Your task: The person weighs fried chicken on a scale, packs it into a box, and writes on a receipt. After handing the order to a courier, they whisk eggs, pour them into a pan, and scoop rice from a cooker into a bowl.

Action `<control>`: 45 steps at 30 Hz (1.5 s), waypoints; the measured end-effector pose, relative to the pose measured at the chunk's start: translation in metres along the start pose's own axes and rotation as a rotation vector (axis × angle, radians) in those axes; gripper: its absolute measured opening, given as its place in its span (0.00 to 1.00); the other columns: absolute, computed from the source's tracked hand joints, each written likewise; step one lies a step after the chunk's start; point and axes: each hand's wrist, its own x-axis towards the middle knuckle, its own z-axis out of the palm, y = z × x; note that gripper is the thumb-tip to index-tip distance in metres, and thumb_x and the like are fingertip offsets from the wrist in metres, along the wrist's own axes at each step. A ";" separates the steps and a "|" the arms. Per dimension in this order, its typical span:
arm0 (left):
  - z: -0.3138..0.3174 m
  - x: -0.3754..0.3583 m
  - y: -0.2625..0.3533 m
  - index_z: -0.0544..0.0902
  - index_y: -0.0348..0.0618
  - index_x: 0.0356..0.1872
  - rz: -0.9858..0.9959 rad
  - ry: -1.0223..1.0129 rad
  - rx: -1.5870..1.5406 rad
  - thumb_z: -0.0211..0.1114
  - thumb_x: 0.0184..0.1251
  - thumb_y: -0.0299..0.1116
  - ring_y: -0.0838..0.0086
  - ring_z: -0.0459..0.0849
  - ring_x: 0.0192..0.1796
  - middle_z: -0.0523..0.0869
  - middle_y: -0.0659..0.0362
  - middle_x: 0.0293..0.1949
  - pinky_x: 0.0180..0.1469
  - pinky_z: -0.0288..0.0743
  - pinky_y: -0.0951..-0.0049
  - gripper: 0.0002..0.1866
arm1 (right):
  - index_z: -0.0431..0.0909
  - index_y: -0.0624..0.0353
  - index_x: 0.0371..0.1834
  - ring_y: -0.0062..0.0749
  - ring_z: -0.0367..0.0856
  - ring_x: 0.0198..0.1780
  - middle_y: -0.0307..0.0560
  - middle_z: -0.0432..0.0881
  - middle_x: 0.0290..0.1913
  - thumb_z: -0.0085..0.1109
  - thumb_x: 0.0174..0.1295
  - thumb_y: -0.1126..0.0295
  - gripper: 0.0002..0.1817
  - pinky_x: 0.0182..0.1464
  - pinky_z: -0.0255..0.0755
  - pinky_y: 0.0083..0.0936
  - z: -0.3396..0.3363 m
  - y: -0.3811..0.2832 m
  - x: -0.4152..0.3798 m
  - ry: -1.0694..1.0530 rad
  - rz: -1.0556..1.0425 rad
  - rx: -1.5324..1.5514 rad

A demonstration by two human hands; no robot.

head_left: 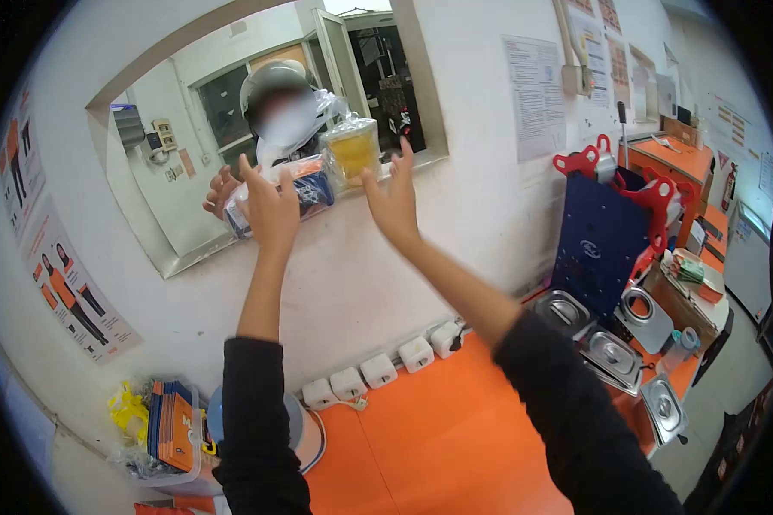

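The left hand (271, 208) and right hand (395, 204) had wide fingers by the blue pack (316, 190) and yellow bag (352, 153); keeping things level seemed safest

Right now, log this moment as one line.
left hand: at wrapped package, contact unclear | right hand: beside bagged yellow item, fingers spread | other person's hand: at package's end | place: wall opening
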 end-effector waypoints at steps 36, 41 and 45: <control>-0.051 -0.906 0.573 0.59 0.39 0.63 0.209 -2.518 -0.270 0.48 0.66 0.50 0.56 0.63 0.63 0.65 0.46 0.61 0.62 0.58 0.60 0.31 | 0.62 0.49 0.61 0.38 0.71 0.54 0.47 0.71 0.56 0.42 0.61 0.48 0.28 0.48 0.66 0.44 -1.152 -0.306 -0.568 1.228 0.989 0.085; 0.052 -1.001 0.721 0.55 0.39 0.65 -0.254 -2.566 -0.307 0.45 0.67 0.52 0.62 0.61 0.65 0.61 0.49 0.64 0.63 0.56 0.61 0.33 | 0.65 0.50 0.59 0.32 0.74 0.50 0.43 0.74 0.52 0.48 0.61 0.55 0.23 0.50 0.64 0.38 -1.297 -0.268 -0.529 0.947 1.376 -0.422; 0.143 -1.020 0.948 0.47 0.43 0.68 -0.924 -2.900 -0.494 0.38 0.63 0.63 0.63 0.53 0.69 0.52 0.51 0.68 0.65 0.52 0.59 0.41 | 0.59 0.53 0.64 0.37 0.61 0.63 0.50 0.64 0.62 0.50 0.60 0.55 0.30 0.61 0.55 0.32 -1.332 -0.310 -0.468 0.936 1.661 -0.198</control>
